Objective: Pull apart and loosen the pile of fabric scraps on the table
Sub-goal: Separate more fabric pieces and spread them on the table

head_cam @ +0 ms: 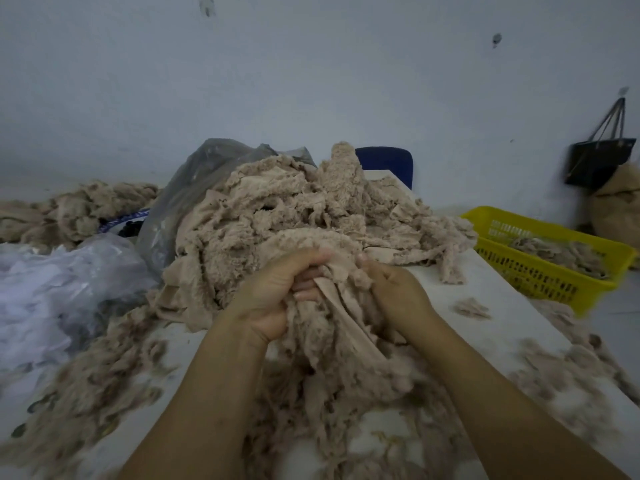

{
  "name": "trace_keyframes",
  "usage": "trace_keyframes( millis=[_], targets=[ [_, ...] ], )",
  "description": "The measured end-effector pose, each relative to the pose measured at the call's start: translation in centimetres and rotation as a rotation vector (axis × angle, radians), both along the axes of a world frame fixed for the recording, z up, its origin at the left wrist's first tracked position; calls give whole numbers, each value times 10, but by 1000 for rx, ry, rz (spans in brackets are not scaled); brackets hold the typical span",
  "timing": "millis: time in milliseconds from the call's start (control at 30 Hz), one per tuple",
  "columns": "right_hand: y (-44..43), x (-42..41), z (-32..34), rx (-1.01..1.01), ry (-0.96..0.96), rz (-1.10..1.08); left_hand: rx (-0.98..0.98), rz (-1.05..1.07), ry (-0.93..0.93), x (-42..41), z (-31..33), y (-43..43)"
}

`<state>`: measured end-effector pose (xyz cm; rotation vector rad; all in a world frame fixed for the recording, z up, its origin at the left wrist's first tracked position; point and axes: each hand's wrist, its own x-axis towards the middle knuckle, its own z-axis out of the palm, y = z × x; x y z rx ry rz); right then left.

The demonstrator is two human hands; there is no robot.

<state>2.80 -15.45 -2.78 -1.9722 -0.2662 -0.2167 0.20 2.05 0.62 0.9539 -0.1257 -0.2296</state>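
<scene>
Clearly, the 2 hands meet at the centre of the frame, at the near foot of the pile of fabric scraps (294, 209). The left hand (273, 296) has its fingers curled round a bunch of beige fluffy cloth, with the palm turned toward the right of the frame. The right hand (398, 299) is just beside it and grips the same bunch from the other side. Its fingertips are buried in the cloth, so mostly the back of the hand is seen. Between both hands a smooth beige strip (332, 306) hangs down toward the lower edge of the frame.

The pile itself stands on the white table (502, 289), in the middle of the frame. Loose tufts (471, 308) lie scattered on the table in the lower left and lower right. A yellow basket (540, 225) with some scraps inside is at the right of the frame; I cannot tell if it stands on the table or just beside it.

At the left of the frame there are a grey plastic bag (194, 188), touching the pile, and a pale crumpled plastic bag (52, 289) below it. A blue chair back (384, 164) shows behind the pile, and a black bag (599, 164) hangs on the wall at the upper right.
</scene>
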Motion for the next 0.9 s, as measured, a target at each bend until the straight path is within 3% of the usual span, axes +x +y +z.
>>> trace_keyframes(
  millis=[167, 367, 500, 600, 700, 900],
  targets=[
    [-27, 1, -15, -16, -58, -41, -40, 128, 48, 0, -2, -1],
    [-54, 4, -24, -98, -47, -260, -289, 179, 118, 9, 3, 17],
    [-8, -20, 0, 47, -26, 26, -178, 199, 104, 11, 8, 0],
    [29, -25, 1, -103, -10, 228, -101, 206, 122, 9, 10, -14],
    [26, -19, -15, -181, -7, 184, -273, 225, 123, 11, 23, 2],
    [1, -16, -19, -373, -128, 155, -246, 285, 127, 21, 18, 24]
  ],
)
